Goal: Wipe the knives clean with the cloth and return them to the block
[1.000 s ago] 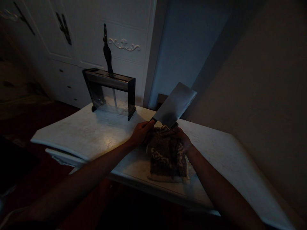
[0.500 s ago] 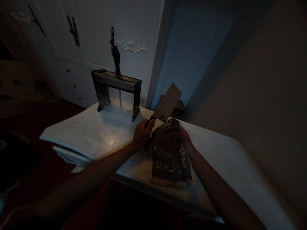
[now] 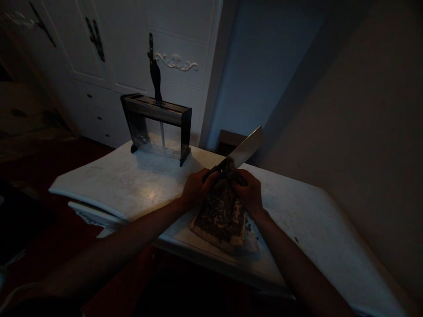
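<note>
My left hand [image 3: 197, 187] is closed round the dark handle of a cleaver [image 3: 248, 147]. Its broad blade points up and to the right, above the far edge of the white table [image 3: 132, 180]. In my right hand [image 3: 249, 189] is a bunched part of a brown patterned cloth [image 3: 220, 215]. That cloth is pressed up against the base of the blade and the handle, and the rest of it hangs down toward the near table edge. Dim light hides exactly where cloth and steel touch.
A knife block [image 3: 157, 110] with clear sides stands on the table to the left, one black-handled knife [image 3: 155, 81] in it. Behind are white cabinets [image 3: 128, 57]. A bare wall [image 3: 357, 110] runs along the right. A small dark speck [image 3: 296, 239] lies on the tabletop.
The blade has turned from showing its broad face to a narrower, lower slant toward the right. My right hand has brought the cloth left, up to the blade's base, and the cloth's lower end swung left.
</note>
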`<state>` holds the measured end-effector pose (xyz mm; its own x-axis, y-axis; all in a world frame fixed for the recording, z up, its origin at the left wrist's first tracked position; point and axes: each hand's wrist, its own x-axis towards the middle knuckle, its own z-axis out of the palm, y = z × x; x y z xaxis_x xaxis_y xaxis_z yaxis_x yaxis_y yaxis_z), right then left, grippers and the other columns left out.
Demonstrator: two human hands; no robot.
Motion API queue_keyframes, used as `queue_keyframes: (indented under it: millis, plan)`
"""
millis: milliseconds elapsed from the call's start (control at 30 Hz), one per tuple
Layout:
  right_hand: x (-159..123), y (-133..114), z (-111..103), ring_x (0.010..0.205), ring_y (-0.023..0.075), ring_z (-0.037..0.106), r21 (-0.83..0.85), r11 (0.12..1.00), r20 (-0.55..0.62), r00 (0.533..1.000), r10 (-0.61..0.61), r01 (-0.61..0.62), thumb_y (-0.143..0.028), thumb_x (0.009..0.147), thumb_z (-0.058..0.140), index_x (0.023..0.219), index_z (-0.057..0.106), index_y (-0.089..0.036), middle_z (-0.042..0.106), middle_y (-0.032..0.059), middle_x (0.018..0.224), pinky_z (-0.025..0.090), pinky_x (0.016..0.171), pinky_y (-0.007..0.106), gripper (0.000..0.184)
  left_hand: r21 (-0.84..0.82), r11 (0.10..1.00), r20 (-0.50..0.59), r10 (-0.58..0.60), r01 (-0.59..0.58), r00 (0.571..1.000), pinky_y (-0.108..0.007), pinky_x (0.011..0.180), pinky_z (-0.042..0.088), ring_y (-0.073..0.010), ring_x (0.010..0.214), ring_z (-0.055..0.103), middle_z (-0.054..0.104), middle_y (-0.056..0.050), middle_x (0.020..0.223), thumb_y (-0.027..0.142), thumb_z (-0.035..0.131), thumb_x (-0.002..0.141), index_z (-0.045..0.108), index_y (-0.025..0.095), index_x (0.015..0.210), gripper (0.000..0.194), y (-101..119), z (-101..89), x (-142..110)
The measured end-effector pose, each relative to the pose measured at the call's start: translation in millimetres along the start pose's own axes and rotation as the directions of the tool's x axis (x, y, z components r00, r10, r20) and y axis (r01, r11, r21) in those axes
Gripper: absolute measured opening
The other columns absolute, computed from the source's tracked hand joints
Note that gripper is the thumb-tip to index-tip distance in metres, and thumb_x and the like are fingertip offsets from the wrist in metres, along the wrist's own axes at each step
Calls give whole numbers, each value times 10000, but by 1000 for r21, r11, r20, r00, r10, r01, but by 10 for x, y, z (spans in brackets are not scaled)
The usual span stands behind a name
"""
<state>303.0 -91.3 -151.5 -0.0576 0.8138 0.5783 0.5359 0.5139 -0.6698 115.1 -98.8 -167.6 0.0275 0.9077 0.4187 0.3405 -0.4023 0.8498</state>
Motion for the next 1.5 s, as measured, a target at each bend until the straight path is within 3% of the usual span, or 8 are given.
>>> queue_keyframes:
  millis: [367,667,867,1000,1133,1233,1333,1500]
  plan:
    - [29,21,-55,794,251,609,2,992,59,990,125,-125,-374,704,592,946,691,-209,692,26,856,464,737,347,310,-375,905,-25,-228,202,973,-225,458,285,-91,461,359,429,30,538,618,460,852,580,145,796,491,31,-20,92]
    - [25,29,-72,780,247,596,59,983,10,985,171,-171,-591,807,631,903,704,-204,679,31,823,454,699,333,405,-270,962,-70,-67,46,995,-243,585,351,-125,636,447,481,-2,690,501,397,937,552,154,848,391,10,-14,42]
    - [125,137,-261,933,281,578,-145,987,-142,986,-85,64,-552,861,594,821,703,-219,661,72,911,405,880,418,353,-160,987,-137,10,-32,991,-252,702,405,-145,753,507,540,-18,843,427,450,936,539,166,1080,311,-24,-35,48]
    - [147,84,-369,783,233,521,-187,980,-339,932,-125,63,-508,858,597,666,575,-207,529,39,778,397,744,367,358,-174,983,-203,29,-66,979,-254,714,415,-139,746,501,521,-19,852,432,436,954,506,172,1121,317,17,-32,37]
    - [151,35,-363,795,206,506,-68,997,-436,898,-60,34,-476,895,572,718,552,-196,514,18,791,393,748,330,332,-221,970,-262,42,-103,964,-256,718,419,-137,750,492,506,-25,872,432,431,960,472,173,1136,315,122,60,9]
    - [146,68,-251,902,222,553,223,973,-315,941,124,-53,-523,890,587,897,635,-176,616,39,919,430,832,337,351,-221,969,-269,51,-113,962,-263,777,431,-147,826,514,524,-47,951,437,471,942,455,172,1141,332,194,164,-22]
    - [115,73,-94,1021,244,588,512,848,-139,961,240,-138,-540,861,645,1047,654,-185,667,46,1062,450,931,369,401,-198,976,-245,44,-95,968,-296,851,448,-173,930,546,557,-77,1043,450,489,931,447,164,1160,369,224,246,-47]
    - [23,-96,108,1055,259,620,708,655,62,948,313,-263,-559,745,767,1082,675,-227,690,25,1100,494,948,377,482,-78,992,-204,77,-95,976,-385,982,442,-223,1087,563,581,-132,1174,403,451,956,453,137,1223,377,141,317,-49]
